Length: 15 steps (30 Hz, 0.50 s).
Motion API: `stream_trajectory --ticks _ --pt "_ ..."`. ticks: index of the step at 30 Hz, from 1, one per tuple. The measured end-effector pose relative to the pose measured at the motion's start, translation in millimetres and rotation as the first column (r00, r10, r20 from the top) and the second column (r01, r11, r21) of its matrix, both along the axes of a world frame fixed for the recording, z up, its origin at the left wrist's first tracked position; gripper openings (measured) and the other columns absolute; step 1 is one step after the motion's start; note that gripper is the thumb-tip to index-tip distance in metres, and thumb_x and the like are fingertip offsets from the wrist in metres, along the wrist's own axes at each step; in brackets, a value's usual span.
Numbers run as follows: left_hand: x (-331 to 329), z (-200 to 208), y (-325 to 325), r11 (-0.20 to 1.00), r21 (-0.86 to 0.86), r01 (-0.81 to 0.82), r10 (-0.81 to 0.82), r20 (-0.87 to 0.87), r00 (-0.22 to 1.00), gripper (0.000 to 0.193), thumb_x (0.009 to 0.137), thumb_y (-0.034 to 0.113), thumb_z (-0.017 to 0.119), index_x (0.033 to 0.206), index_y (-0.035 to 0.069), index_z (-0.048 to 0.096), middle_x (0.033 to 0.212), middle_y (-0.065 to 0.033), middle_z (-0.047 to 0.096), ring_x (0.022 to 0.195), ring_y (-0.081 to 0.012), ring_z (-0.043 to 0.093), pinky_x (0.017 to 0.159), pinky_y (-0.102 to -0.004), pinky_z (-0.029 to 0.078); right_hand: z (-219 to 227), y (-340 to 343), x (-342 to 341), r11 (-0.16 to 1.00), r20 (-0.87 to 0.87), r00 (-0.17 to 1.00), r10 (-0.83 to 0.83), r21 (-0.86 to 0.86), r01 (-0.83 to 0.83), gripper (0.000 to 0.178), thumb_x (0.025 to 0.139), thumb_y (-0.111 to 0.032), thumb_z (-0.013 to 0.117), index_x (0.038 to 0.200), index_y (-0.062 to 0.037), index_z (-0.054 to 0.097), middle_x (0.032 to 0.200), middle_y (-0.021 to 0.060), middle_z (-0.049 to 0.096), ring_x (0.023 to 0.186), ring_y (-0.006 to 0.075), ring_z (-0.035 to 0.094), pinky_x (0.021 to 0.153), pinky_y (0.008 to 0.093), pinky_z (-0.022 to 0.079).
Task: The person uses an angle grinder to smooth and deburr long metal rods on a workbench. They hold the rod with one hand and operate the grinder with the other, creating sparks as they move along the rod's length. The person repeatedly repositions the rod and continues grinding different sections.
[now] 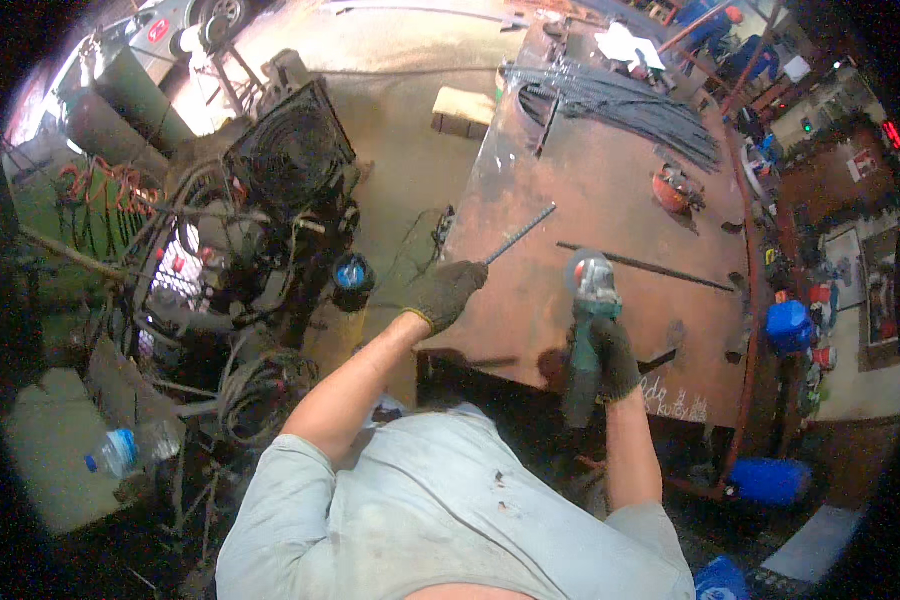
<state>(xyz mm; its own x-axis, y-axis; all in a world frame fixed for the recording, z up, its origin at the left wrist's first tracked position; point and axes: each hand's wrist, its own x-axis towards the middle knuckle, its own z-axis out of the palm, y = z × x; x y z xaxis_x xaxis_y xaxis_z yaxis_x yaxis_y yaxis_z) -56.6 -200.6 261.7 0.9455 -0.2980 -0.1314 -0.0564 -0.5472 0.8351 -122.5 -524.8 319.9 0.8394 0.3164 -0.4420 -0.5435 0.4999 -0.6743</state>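
Note:
In a dark work glove, my left hand (448, 297) is closed round one end of a metal rod (520, 236). The rod slants up and to the right above the near left part of a brown steel table (610, 190). My right hand (615, 358), gloved as well, grips the body of a green angle grinder (583, 350). The grinder's disc (574, 268) points away from me, to the right of the rod and apart from it. Just beyond the disc, a long thin dark bar (650, 267) lies on the table.
A bundle of dark rods (620, 110) lies at the table's far end, with an orange-red tool (673, 190) nearer. Left stands machinery with a fan (292, 150) and coiled hoses (260, 385). A blue container (788, 322) sits right of the table. Another person (715, 25) is far off.

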Motion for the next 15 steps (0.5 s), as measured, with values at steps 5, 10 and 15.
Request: stream_trajectory --ticks 5,10,15 --pt "-25.7 -74.5 -10.7 0.970 0.241 0.032 -0.090 0.234 0.968 0.036 0.098 0.033 0.060 0.119 0.003 0.064 0.112 -0.0208 0.071 0.097 -0.0387 0.068 0.085 -0.0463 0.054 -5.5 -5.0 19.8 0.996 -0.082 0.996 0.046 -0.073 -0.052 0.038 0.094 -0.039 0.070 0.113 -0.0065 0.064 0.092 0.0139 0.071 0.071 0.0288 0.069 0.063 0.0475 0.060" --pt "-47.9 -24.4 -18.3 0.901 0.394 0.182 -0.143 -0.127 0.982 0.035 0.094 0.022 0.064 0.122 0.002 0.061 0.114 -0.0236 0.070 0.103 -0.0454 0.067 0.086 -0.0510 0.054 -26.7 -5.9 32.1 1.000 -0.211 0.977 0.016 -0.002 -0.017 0.039 0.099 -0.039 0.062 0.123 -0.0098 0.060 0.094 0.0123 0.071 0.070 0.0276 0.069 0.064 0.0457 0.061" --pt "-66.9 -80.6 -25.0 0.949 0.297 0.108 0.016 -0.384 0.923 0.041 0.098 0.041 0.058 0.115 0.004 0.067 0.108 -0.0241 0.072 0.099 -0.0454 0.068 0.086 -0.0514 0.053 -59.8 -11.1 50.1 0.980 -0.221 0.961 0.165 0.148 -0.134 0.040 0.094 -0.036 0.066 0.124 -0.0103 0.060 0.091 0.0105 0.070 0.073 0.0281 0.070 0.065 0.0459 0.061"
